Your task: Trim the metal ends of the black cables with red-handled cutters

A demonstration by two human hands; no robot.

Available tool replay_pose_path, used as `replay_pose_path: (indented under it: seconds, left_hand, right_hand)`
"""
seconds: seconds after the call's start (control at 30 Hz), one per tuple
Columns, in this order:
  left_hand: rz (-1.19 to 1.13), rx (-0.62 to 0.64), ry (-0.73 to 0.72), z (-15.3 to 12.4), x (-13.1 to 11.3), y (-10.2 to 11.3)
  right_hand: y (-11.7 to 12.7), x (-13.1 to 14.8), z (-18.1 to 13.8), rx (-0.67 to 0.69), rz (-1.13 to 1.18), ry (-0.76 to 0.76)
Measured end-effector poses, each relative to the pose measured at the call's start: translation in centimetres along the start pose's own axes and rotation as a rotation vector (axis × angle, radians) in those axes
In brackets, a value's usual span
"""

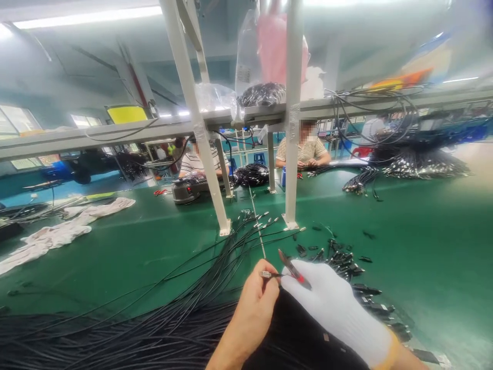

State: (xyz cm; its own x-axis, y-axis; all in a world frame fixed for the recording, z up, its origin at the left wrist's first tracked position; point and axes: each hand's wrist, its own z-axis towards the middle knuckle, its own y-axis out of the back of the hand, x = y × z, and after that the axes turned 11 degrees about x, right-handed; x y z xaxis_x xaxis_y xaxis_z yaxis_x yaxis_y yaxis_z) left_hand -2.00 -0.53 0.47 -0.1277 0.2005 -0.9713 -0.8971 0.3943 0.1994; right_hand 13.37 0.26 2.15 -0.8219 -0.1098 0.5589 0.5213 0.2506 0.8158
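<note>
My bare left hand (259, 300) is closed in a pinch around a thin black cable, whose silvery connector (265, 275) sticks out past the thumb. Close beside it on the right is my right hand (331, 293), in a white knit glove with a yellow cuff. Its fingers are closed around a small cutting tool (293, 268) with a dark pointed blade and a bit of red; the glove hides the rest. The black cable end between the hands reaches the gloved fingertips. Many black cables (185, 288) spread across the bench to the left, several with metal plugs lying toward the middle.
Loose black connector pieces (342, 262) are heaped right of the glove on the green bench (431, 231). Two white posts (290, 154) hold up a shelf ahead. A white cloth (73, 226) lies left. Co-workers (302, 149) sit across the bench near cable bundles (252, 174).
</note>
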Motion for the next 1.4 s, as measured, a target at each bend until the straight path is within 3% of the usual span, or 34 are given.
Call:
replay_pose_path:
  seconds: [0.43, 0.63, 0.87, 1.03, 1.13, 1.4]
  left_hand:
    - [0.074, -0.069, 0.004, 0.4, 0.4, 0.1]
    - [0.074, -0.015, -0.010, 0.0, -0.3, 0.2]
    - [0.020, -0.064, 0.020, 0.1, -0.1, 0.2]
    - [0.065, -0.053, 0.031, 0.3, 0.3, -0.1]
    - [0.078, -0.069, 0.029, 0.2, 0.0, -0.3]
    - [0.154, -0.112, 0.044, 0.1, 0.1, -0.8]
  right_hand:
    - [1.0, 0.2, -0.3, 0.094, 0.146, 0.073]
    - [1.2, -0.4, -0.3, 0.151, 0.295, 0.107]
    - [0.1, -0.1, -0.1, -0.081, -0.069, -0.008]
    - [-1.9, -1.8, 0.8, -0.457, -0.247, 0.300]
    - [-2.5, -2.3, 1.0, -0.589, -0.340, 0.410]
    - [-3.0, -1.7, 0.6, -0.601, -0.392, 0.452]
